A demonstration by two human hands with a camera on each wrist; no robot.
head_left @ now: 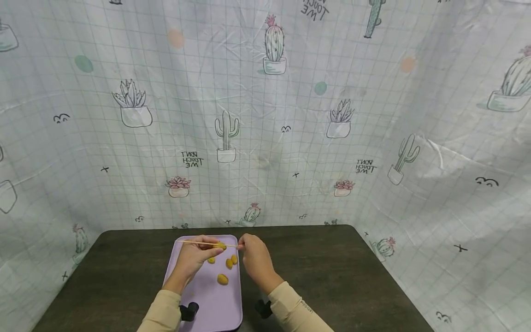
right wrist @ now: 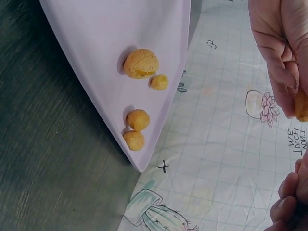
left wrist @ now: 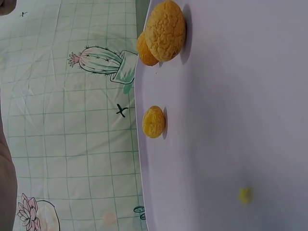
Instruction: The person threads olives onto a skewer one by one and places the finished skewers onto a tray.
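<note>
A thin pale wooden skewer [head_left: 191, 242] lies nearly level above the far end of the lilac tray [head_left: 207, 304]. My left hand [head_left: 192, 259] pinches a small yellow-orange ball [head_left: 221, 246] between thumb and fingers; the skewer crosses it, but I cannot tell whether it pierces the ball. To its right, my right hand [head_left: 256, 263] pinches the skewer's right end with curled fingers. In the right wrist view, the held ball [right wrist: 301, 107] shows at the left hand's [right wrist: 274, 53] fingertips, with the right hand's fingers [right wrist: 284, 209] below.
Several yellow-orange balls rest on the tray, including a large cracked one [left wrist: 166, 31] and smaller ones [right wrist: 138, 120]. A yellow crumb [left wrist: 245, 195] lies on it too. The dark wooden table [head_left: 332, 276] extends around the tray, and a cactus-print cloth [head_left: 265, 138] hangs behind.
</note>
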